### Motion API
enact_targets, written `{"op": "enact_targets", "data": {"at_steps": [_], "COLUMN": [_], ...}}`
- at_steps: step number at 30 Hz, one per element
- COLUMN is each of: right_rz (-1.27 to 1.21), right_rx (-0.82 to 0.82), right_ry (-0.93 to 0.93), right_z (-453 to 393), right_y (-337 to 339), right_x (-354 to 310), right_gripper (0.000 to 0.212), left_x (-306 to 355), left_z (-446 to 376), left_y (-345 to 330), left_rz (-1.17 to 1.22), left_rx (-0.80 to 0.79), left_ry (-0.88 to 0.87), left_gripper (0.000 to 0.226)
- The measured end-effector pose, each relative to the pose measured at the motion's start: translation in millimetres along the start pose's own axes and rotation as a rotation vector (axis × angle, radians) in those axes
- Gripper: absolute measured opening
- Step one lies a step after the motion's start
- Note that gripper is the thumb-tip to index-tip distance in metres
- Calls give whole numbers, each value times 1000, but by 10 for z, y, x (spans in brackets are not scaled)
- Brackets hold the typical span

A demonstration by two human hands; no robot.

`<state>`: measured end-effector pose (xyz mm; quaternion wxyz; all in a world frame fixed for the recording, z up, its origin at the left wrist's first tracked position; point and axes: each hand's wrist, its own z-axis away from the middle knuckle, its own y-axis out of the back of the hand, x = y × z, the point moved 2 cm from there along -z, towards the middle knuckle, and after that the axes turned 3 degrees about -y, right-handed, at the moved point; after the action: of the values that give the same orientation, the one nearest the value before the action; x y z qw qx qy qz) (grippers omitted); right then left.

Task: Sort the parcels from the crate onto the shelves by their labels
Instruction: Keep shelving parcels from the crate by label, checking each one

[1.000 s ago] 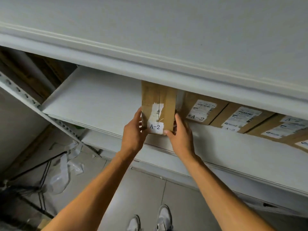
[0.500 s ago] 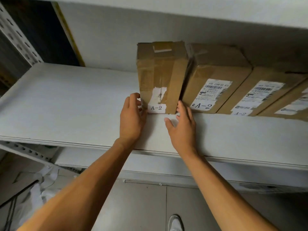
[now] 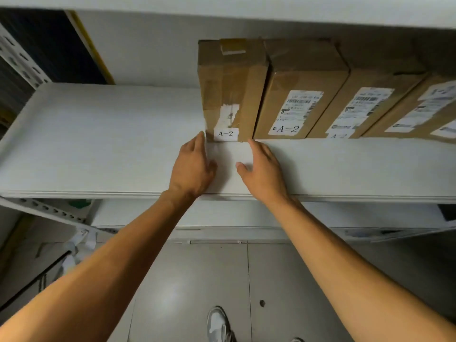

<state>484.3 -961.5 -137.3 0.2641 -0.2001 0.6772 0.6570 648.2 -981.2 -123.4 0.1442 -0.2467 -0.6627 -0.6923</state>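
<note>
The shelf [image 3: 98, 144] fills the middle of the frame, a wide white board running from the left edge to the right, with a second board above it along the top. On its right half, a row of brown parcels stands on edge against the back wall. The leftmost parcel [image 3: 229, 87] sits upper centre, pressed against its neighbour [image 3: 301, 95], and both show an A-2 label [image 3: 225, 133] low on the front face. Two more parcels lean away toward the upper right; their labels are too blurred or cut off to read with certainty.

Below centre, the left hand [image 3: 192, 166] lies flat on the shelf with its fingertips at the parcel's lower left corner, and the right hand [image 3: 264, 169] lies flat with a fingertip at the lower right corner. Both hands are open, fingers loosely spread, holding nothing; whether the tips actually touch the cardboard cannot be told.

The step in hand looks like the end of placing this parcel: it stands in line with the matching A-2 row. The next move would call for drawing both arms back and turning to the crate, which is out of view, for another parcel
</note>
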Motion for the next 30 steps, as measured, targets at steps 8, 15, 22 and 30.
{"op": "enact_targets", "data": {"at_steps": [8, 15, 22, 30], "right_rz": [419, 367, 278, 226], "right_rx": [-231, -126, 83, 330], "right_ry": [39, -230, -504, -844], "right_z": [580, 1541, 2843, 4769], "right_y": [752, 1843, 3043, 3993], "right_x": [310, 1154, 2143, 3065], "right_gripper": [66, 63, 66, 68], "left_x": [708, 2061, 3792, 5639], "left_z": [402, 866, 1630, 2745], "left_y": [-40, -254, -795, -1793], "left_rz": [-462, -535, -513, -495], "left_rx": [-311, -419, -460, -598], "left_ry": [-162, -336, -554, -929], "left_gripper": [62, 63, 61, 54]}}
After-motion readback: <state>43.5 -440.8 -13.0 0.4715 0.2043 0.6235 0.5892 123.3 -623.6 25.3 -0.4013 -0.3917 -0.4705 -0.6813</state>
